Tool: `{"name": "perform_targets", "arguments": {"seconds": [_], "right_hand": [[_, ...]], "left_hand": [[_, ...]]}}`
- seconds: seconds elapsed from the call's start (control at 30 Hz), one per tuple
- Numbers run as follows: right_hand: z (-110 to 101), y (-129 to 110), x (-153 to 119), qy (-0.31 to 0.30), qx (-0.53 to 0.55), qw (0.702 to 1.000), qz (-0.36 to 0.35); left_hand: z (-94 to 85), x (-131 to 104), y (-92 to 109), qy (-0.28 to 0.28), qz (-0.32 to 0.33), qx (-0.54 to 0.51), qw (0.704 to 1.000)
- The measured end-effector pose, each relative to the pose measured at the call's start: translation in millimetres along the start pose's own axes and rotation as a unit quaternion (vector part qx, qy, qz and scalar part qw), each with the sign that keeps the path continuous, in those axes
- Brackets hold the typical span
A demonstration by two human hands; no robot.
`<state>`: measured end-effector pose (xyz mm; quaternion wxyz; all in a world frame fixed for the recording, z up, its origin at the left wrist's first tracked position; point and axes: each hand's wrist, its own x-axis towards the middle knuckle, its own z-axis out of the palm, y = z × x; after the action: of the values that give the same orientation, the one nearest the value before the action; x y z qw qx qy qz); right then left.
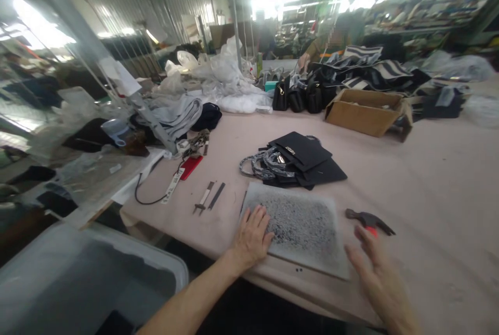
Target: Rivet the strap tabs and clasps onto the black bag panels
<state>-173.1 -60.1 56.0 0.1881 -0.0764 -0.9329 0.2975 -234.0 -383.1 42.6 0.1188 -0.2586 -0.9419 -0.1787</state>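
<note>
My left hand (252,235) lies flat, fingers stretched out, on the left part of a grey board (307,223) whose top is pitted and marked black. Over the table on the right is my right hand (376,270), a little blurred, with thumb and fingers apart and nothing seen in it. Just beyond its fingertips rests a claw hammer (368,218); a bit of red handle shows and the hand hides the rest. Behind the board is a pile of black bag pieces (307,155) with plastic-wrapped handles (268,164). Two small dark pieces (299,270) lie by the board's near edge.
Left of the board lie a pronged metal tool (203,198) and a dark flat bar (217,196). Farther back are a red flat item (191,167), small black bags (298,97) and an open cardboard box (364,112). A grey plastic bin (171,265) stands at lower left. Across the table is another person.
</note>
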Motion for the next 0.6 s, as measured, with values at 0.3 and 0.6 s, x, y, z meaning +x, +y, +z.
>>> {"name": "perform_targets", "arguments": {"seconds": [0.3, 0.6], "right_hand": [[54.0, -12.6, -11.5, -0.105, 0.016, 0.994, -0.002], [57.9, -16.0, -20.3, -0.107, 0.017, 0.994, -0.03]], "left_hand": [[-6.9, -3.4, -1.1, -0.018, -0.031, -0.002, 0.999], [-2.4, -10.7, -10.7, 0.042, 0.001, 0.026, 0.999]]}}
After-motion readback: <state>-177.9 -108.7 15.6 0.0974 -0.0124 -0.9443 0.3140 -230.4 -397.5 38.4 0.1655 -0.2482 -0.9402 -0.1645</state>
